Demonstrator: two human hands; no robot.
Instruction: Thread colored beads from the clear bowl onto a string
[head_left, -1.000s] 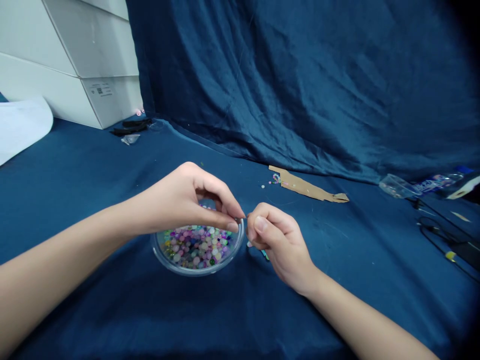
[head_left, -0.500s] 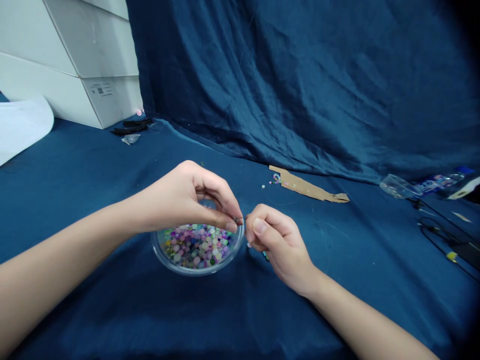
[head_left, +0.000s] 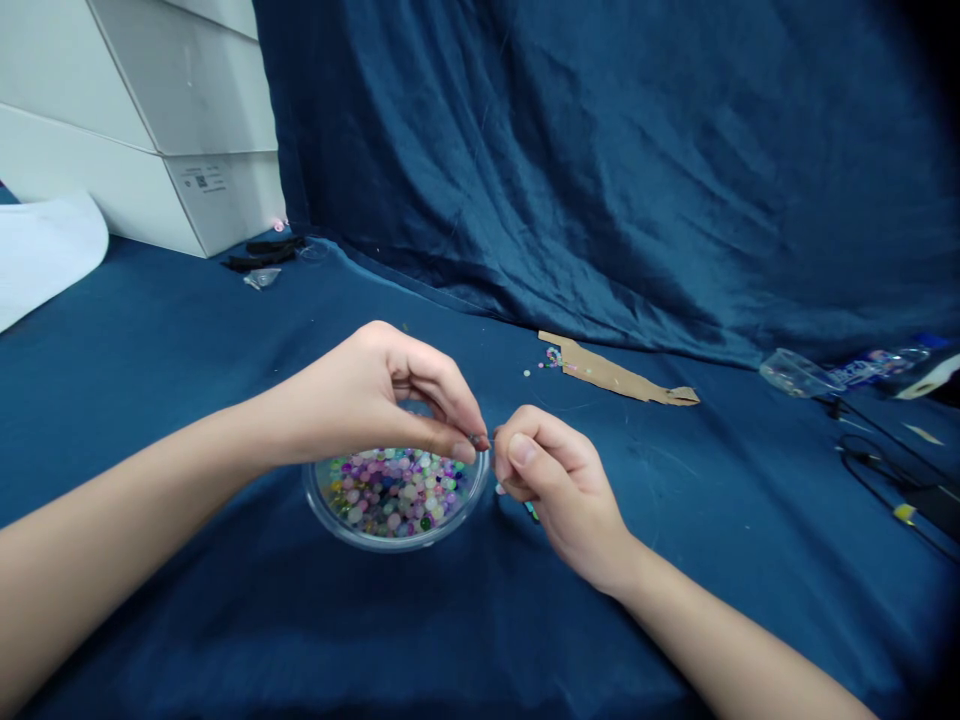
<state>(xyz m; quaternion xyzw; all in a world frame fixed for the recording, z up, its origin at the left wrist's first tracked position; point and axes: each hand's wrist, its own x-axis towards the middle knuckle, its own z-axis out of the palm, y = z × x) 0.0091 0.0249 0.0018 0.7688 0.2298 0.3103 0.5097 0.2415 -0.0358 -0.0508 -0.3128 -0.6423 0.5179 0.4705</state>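
My left hand [head_left: 397, 395] reaches over a round clear bowl [head_left: 397, 545] of many-coloured beads [head_left: 401, 492]. Its thumb and forefinger pinch a small bead [head_left: 478, 440], mostly covered by the fingertips. Just to the right, my right hand [head_left: 559, 485] is closed, thumb against forefinger, on a thin thread [head_left: 492, 437] that bridges the short gap to the bead. Below the right hand a few green and pale beads [head_left: 532, 511] show, partly hidden by it; whether they hang or lie on the cloth I cannot tell.
White boxes [head_left: 142, 150] stand at the back left, near black strips [head_left: 262, 255]. A torn cardboard strip [head_left: 622, 375] lies behind my right hand, beside a small cluster of beads [head_left: 553, 356]. A clear cup [head_left: 796, 374], a bottle [head_left: 877, 366] and black cables [head_left: 874, 455] are at right.
My right hand has shifted very slightly right, away from the left fingertips, and more of the thread shows between them. My left hand stays in place.
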